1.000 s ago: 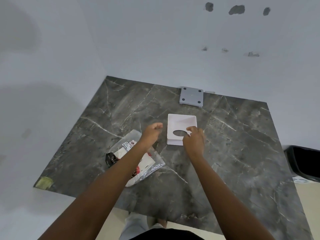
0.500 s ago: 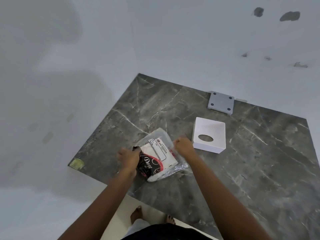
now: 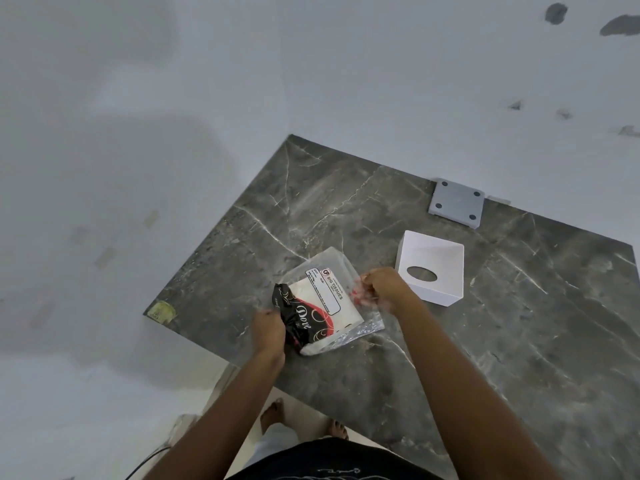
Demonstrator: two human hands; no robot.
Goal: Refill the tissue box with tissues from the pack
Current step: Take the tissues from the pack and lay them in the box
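Note:
A tissue pack (image 3: 323, 303) in clear plastic with a black-and-red end lies on the dark marble table (image 3: 485, 323) near its left front edge. My left hand (image 3: 268, 329) grips the pack's black near-left end. My right hand (image 3: 382, 284) pinches the clear plastic at the pack's right side. The white tissue box (image 3: 433, 266) with an oval hole in its top stands on the table just right of my right hand, untouched. Through the hole I see only a dark grey patch.
A grey square plate (image 3: 456, 202) with corner holes lies at the table's back edge against the white wall. A yellowish sticker (image 3: 161, 311) marks the table's left corner. My bare feet (image 3: 273, 414) show below the front edge.
Both hands left the tissue box and went left to the tissue pack, taking hold of it. The camera swung left, so the box now sits further right in view.

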